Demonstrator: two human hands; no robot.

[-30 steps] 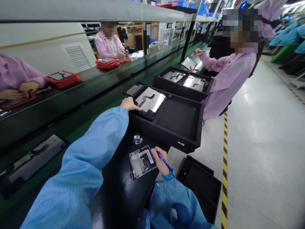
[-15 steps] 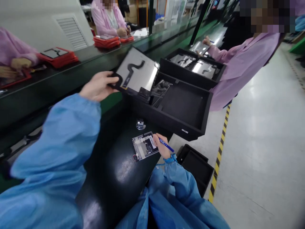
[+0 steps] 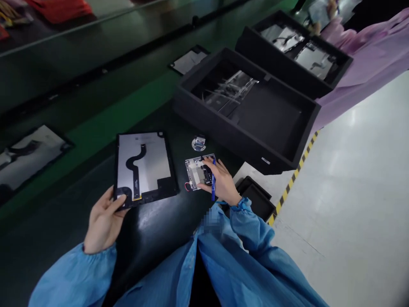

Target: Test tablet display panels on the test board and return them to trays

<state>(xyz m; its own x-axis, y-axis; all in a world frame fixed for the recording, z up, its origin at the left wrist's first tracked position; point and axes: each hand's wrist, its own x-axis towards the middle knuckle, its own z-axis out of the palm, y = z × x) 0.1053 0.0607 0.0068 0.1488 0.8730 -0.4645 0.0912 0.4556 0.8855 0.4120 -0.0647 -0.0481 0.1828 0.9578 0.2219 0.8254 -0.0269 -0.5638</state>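
**Item 1:** left hand (image 3: 104, 221). The grip pinches the near corner of a tablet panel (image 3: 142, 166), thumb on top, fingers beneath. The panel lies flat near the tabletop's (image 3: 150, 230) left side, its black flex strip facing up; holding only the corner leaves that face uncovered.

**Item 2:** right hand (image 3: 222, 181). The grip is closed around a blue pen (image 3: 213, 183), with the fingertips (image 3: 206, 161) resting on a small circuit board (image 3: 196, 174). The pen stays tucked in the hand, apparently so the fingers can steady the board at once.

**Nearby:** a metal disc (image 3: 198, 144) sits just beyond the board. A black foam tray (image 3: 223, 123) stands at the tabletop's far end, holding clear plastic sheets (image 3: 230, 91). A small black tray (image 3: 255, 198) sits just past the tabletop's right edge. A pink sleeve (image 3: 361, 72) belongs to a co-worker beyond a second tray (image 3: 281, 72).
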